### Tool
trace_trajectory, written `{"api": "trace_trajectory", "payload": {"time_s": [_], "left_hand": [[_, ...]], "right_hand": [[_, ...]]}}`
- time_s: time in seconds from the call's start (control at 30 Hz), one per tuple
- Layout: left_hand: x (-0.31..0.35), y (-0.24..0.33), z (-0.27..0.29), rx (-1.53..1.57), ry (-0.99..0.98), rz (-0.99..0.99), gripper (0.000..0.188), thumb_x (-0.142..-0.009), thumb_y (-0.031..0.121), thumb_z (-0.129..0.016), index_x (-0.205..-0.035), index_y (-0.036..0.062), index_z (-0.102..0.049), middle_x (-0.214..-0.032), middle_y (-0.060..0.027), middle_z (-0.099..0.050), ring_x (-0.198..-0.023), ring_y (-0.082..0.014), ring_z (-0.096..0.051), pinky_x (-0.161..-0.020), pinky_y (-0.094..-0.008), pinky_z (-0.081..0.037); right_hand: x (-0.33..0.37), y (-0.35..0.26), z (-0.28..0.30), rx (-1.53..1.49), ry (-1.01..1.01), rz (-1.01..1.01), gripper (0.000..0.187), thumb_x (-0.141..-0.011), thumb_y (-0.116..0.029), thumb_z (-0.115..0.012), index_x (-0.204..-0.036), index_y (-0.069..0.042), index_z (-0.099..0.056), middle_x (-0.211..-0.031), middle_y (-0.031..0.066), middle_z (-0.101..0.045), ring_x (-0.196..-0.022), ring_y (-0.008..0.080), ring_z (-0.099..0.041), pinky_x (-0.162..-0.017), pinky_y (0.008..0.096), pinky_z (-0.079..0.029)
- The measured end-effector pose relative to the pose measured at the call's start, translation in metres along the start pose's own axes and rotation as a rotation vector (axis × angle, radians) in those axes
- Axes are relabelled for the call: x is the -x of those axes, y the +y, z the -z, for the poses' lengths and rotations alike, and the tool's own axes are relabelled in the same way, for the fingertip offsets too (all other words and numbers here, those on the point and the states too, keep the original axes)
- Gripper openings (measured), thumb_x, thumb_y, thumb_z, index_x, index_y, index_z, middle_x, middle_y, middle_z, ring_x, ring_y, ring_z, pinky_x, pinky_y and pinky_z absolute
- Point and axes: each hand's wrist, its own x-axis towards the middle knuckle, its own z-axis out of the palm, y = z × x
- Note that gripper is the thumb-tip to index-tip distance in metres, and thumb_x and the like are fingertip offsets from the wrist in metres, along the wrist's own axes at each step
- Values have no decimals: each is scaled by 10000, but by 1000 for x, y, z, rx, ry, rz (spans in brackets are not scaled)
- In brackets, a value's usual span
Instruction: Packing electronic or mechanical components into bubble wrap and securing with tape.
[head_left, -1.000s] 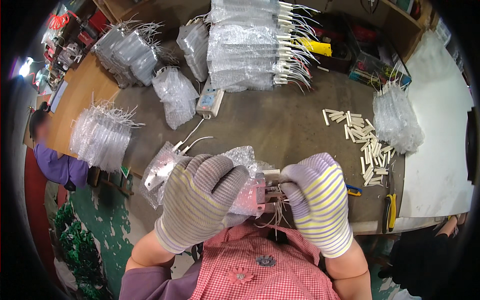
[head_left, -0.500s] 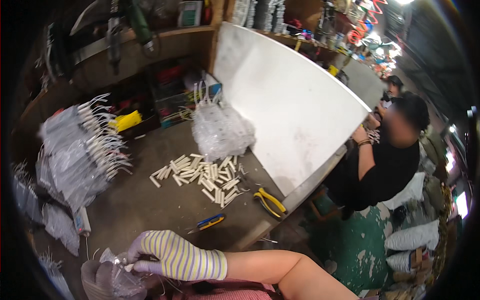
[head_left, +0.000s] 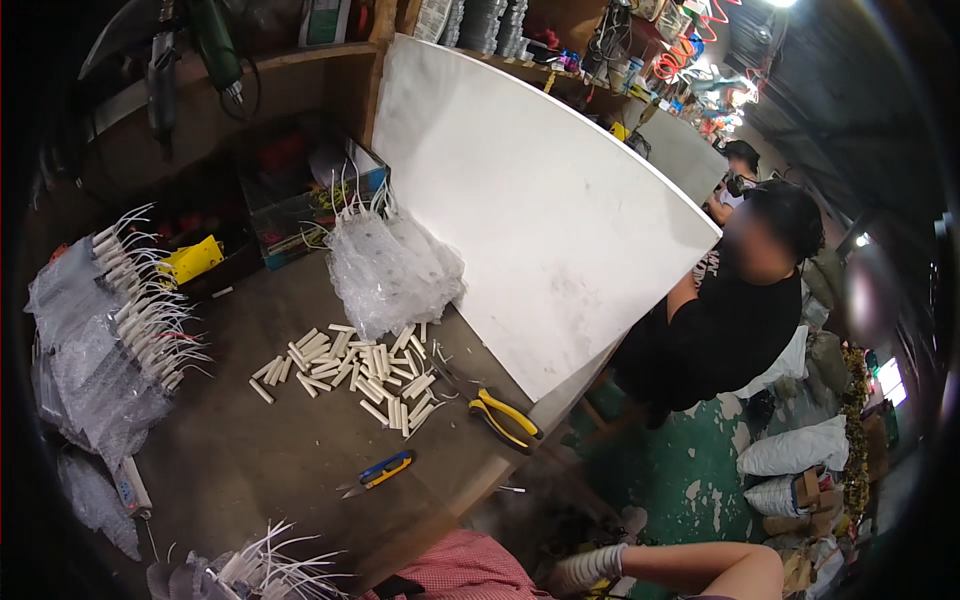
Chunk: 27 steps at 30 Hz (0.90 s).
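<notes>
My right hand (head_left: 588, 572), in a striped glove, is low in the picture, right of my checked red clothing. Its fingers are blurred and partly cut off, so any hold is hidden. At the lower left edge lies a bundle of bubble-wrapped pieces with white wires (head_left: 262, 572). A greyish shape beside it may be my gloved left hand, but its fingers cannot be made out. Off-white short tubes (head_left: 370, 372) lie loose on the workbench (head_left: 240, 440). Nearer to me are blue-and-yellow thread snips (head_left: 380, 472) and yellow-handled pliers (head_left: 503, 418).
A stack of bubble-wrapped wired pieces (head_left: 100, 340) stands at the left, another wrapped bundle (head_left: 390, 275) behind the tubes. A large white board (head_left: 540, 220) leans along the bench's right side. Beyond it a person in black (head_left: 730, 320) works. Power tools (head_left: 215, 50) hang at the upper left.
My right hand has left the clear plastic wrap at the lower left and moved right, past the bench edge. The view has shifted, and the wired bundle now shows low at left.
</notes>
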Motion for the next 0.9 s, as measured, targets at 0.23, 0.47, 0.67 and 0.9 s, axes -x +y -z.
{"api": "trace_trajectory", "payload": {"time_s": [0.23, 0.47, 0.67, 0.9], "left_hand": [[2, 4, 0, 8, -1, 60, 736, -815, 474, -788, -1361, 45, -545, -1322, -185, -594, -1219, -424, -521, -1055, -530, -411], [5, -1, -3, -23, 2, 34, 746, -828, 473, -780, -1387, 46, -532, -1331, -193, -590, -1235, -427, -517, -1060, -533, -409], [4, 0, -4, -63, 24, -4, 714, -845, 466, -768, -1378, 53, -533, -1330, -192, -588, -1233, -428, -518, -1060, -531, -412], [-2, 6, 0, -17, 0, 21, 747, -809, 485, -793, -1374, 67, -542, -1335, -195, -581, -1209, -426, -528, -1037, -527, -424]], "right_hand": [[23, 7, -27, -2, 33, -123, 464, -879, -450, -704, -1144, -73, -766, -1082, 199, -741, -986, 285, -719, -861, 441, -537], [30, -27, -22, 30, 84, -261, 426, -879, -427, -694, -1115, -80, -770, -1050, 190, -745, -959, 292, -723, -841, 449, -538], [22, -91, 13, 64, 118, -379, 395, -880, -408, -684, -1091, -87, -773, -1023, 181, -749, -935, 297, -726, -824, 456, -540], [9, -37, -4, 533, 141, -272, 353, -901, -349, -642, -1093, -81, -770, -1007, 178, -750, -911, 365, -700, -799, 462, -541]]}}
